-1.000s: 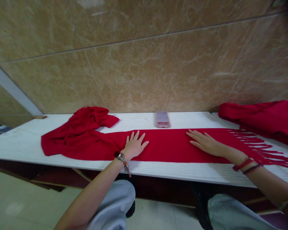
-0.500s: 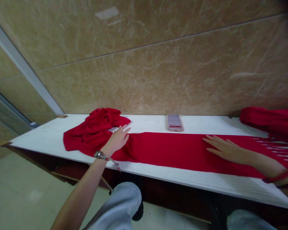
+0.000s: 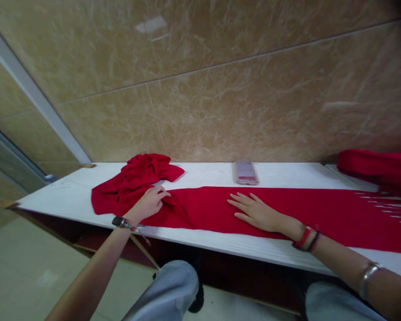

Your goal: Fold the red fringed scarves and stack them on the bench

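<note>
Red fringed scarf [image 3: 307, 209] lay lengthwise along the white counter [image 3: 207, 174], flat through its middle and right-hand stretch, with the fringe [image 3: 390, 209] toward the right end and a crumpled heap toward the left. Left hand [image 3: 149, 204] was at the edge of the heap, fingers bent over the cloth where the flat run broke into creases; could not tell whether a fold was pinched between thumb and fingers. Right hand [image 3: 255, 215] rested palm down on the smooth section, fingers extended and slightly apart, gripping nothing. A phone [image 3: 245, 174] lay beyond the far edge of the scarf, apart from it, near the tiled wall [image 3: 220, 116]. A second red cloth [image 3: 377, 167] sat bunched at the far right, close to the fringe; whether the two touched was unclear. Handling estimate: scarf judged light, soft and limp, with no stiffness to hold a shape, so any pull at one point would likely have drawn wrinkles across the width. Breakage not a concern; loose strands seemed the part most apt to tangle. Weave looked fine and probably slid readily over the counter. Best hold judged to be both long edges, near and far, just beside the creases, with a flat palm as anchor.
</note>
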`<state>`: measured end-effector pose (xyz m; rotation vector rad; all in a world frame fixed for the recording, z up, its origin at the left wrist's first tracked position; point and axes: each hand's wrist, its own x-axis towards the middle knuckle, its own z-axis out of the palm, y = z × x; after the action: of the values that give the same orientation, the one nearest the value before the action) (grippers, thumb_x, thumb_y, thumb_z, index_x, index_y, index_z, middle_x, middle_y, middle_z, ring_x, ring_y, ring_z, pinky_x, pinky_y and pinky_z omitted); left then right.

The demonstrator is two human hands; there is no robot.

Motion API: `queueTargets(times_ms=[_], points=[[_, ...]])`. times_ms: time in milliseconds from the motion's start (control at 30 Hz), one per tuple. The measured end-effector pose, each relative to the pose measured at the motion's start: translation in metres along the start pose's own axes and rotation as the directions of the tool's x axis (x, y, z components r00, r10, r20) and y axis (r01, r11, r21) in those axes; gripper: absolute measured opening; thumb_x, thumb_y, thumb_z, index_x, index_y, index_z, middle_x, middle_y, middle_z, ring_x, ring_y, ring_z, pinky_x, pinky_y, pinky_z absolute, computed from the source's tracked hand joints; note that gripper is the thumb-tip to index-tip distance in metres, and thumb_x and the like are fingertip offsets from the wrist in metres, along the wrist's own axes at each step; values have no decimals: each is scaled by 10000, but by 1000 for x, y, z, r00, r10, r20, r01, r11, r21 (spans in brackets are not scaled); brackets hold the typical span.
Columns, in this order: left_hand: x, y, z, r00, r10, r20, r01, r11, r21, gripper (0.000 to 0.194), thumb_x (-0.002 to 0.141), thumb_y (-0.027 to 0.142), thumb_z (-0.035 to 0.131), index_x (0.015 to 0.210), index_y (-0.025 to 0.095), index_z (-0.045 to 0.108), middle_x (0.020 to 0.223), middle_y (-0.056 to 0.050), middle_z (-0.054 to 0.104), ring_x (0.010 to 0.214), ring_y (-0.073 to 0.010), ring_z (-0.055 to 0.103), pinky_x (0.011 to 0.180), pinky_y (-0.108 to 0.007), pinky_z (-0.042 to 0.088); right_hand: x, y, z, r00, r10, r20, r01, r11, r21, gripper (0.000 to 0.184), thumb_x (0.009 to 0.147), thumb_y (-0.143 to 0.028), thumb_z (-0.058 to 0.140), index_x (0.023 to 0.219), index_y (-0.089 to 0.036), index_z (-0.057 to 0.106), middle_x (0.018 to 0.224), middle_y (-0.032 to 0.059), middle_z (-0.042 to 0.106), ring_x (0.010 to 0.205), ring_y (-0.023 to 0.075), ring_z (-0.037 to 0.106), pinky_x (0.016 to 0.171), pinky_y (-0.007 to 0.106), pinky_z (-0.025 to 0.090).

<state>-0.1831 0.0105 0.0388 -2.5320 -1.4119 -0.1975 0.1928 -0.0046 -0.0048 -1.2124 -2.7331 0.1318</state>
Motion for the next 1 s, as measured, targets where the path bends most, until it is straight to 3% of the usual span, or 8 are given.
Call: queueTargets(times_ms=[167,300,567,700,900,1000], points=[[47,47,-14,977,210,-21,-210,957,-200,324,825,99,373,1058,165,588,1122,-66,560,1049,-155,508,961,-293,376,-9,-1,-10,998,-5,-55,5,1000,0,501,918,-441,278,1356,-207,347,1418,90,326,1309,252,252,1035,530,231],[94,92,-6,938,342,61,-323,922,-212,304,884,195,391,1130,140,562,1189,-93,554,1094,-160,502,983,-282,353,-32,8,-25,992,17,-124,-26,997,-67,480,892,-395,377,1316,-171,417,1376,118,394,1267,263,337,1026,490,293],[145,152,20,903,406,142,-372,903,-217,378,897,309,418,1241,169,488,1315,-103,458,1164,-186,463,982,-288,342,-106,44,-37,983,170,-68,-175,982,-74,431,855,-293,458,1242,-110,506,1270,147,511,1151,249,490,970,396,411],[160,180,18,893,428,138,-407,900,-155,366,903,314,399,1226,175,499,1299,-102,469,1155,-197,465,968,-301,347,-134,46,-36,977,177,-117,-188,978,-92,434,849,-280,479,1255,-129,493,1292,131,493,1159,244,483,970,392,412],[196,225,13,836,516,185,-497,856,-141,361,902,280,407,1231,158,491,1289,-111,479,1152,-195,469,969,-301,340,-159,49,-43,976,102,-190,-134,978,-163,371,815,-183,498,1180,-151,559,1201,120,573,1092,221,537,931,352,445],[213,246,13,814,545,199,-526,838,-147,357,897,269,418,1229,162,491,1290,-107,471,1114,-185,496,933,-282,366,-169,53,-49,975,140,-172,-165,977,-137,367,804,-141,480,1158,-151,573,1140,117,611,1033,211,575,892,335,470]])
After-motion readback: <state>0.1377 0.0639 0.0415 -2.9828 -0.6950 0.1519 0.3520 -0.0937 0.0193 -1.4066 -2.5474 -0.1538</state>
